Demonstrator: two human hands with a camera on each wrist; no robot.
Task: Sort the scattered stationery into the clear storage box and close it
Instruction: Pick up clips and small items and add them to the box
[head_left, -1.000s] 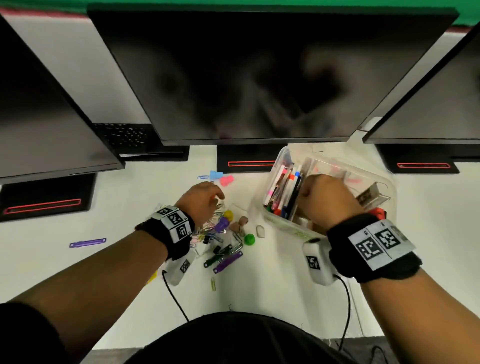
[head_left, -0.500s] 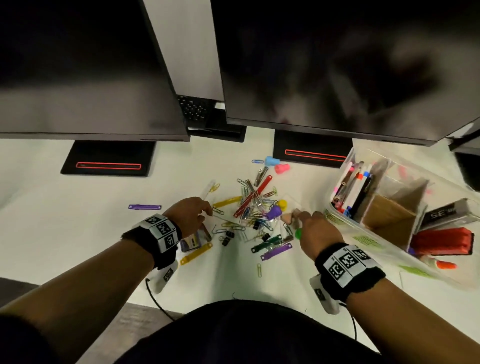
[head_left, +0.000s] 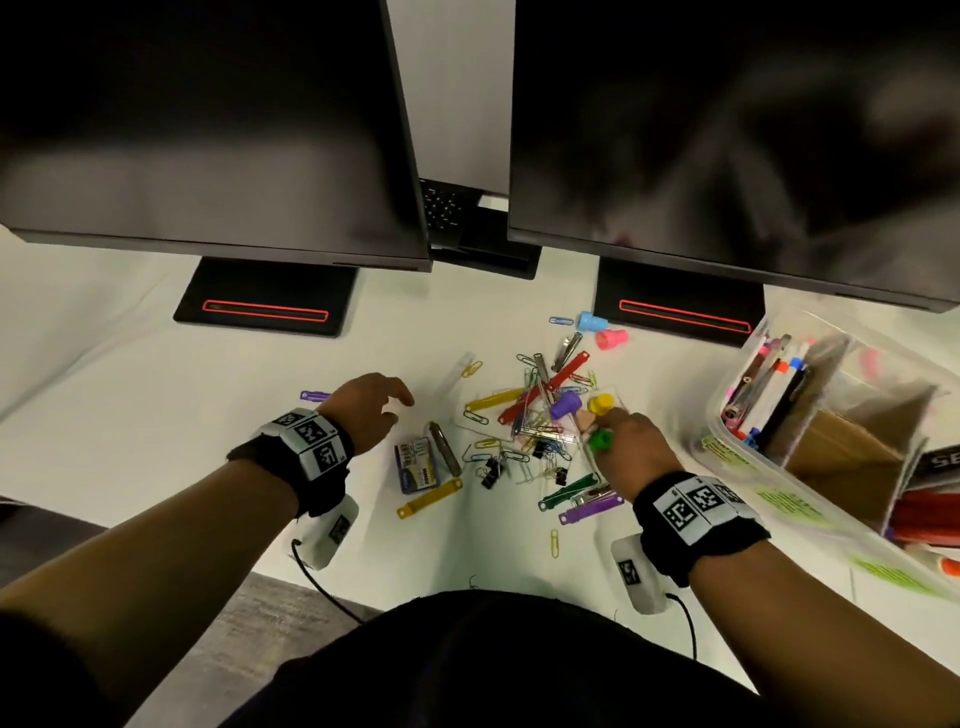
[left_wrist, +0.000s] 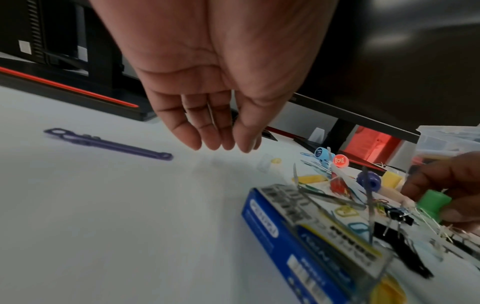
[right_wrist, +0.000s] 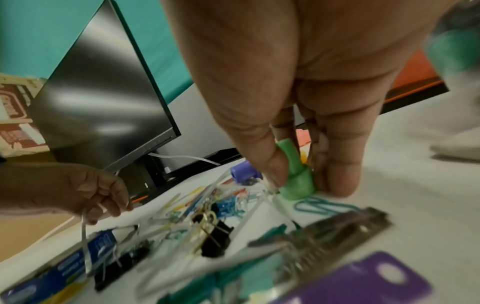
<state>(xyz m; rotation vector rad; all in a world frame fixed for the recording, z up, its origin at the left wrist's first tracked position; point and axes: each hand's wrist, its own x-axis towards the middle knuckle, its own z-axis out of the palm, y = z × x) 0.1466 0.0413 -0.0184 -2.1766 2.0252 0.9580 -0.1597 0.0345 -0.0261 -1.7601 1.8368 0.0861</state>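
Note:
Scattered stationery covers the white desk: paper clips, binder clips (head_left: 491, 472), coloured fastener strips and small stamp-shaped pieces. My right hand (head_left: 608, 432) is at the pile's right edge, where thumb and fingers pinch a green stamp-shaped piece (right_wrist: 296, 181) that touches the desk. Purple (head_left: 565, 404) and yellow (head_left: 601, 402) pieces lie just beyond it. My left hand (head_left: 397, 408) hovers left of the pile with relaxed fingers (left_wrist: 221, 139) and holds nothing. A blue staple box (head_left: 415, 464) lies just below it. The clear storage box (head_left: 737, 457) stands open at the right with pens inside.
Two dark monitors (head_left: 208, 130) on black stands (head_left: 265, 299) close off the back of the desk. A purple fastener strip (left_wrist: 109, 144) lies alone at the left. Blue (head_left: 589, 321) and pink (head_left: 612, 339) stamp pieces sit near the right monitor stand. The desk's front edge is near my body.
My right hand came out of the clear box, down to the pile, and now pinches the green piece. My left hand drew back from the clips to the left. The head view swung left.

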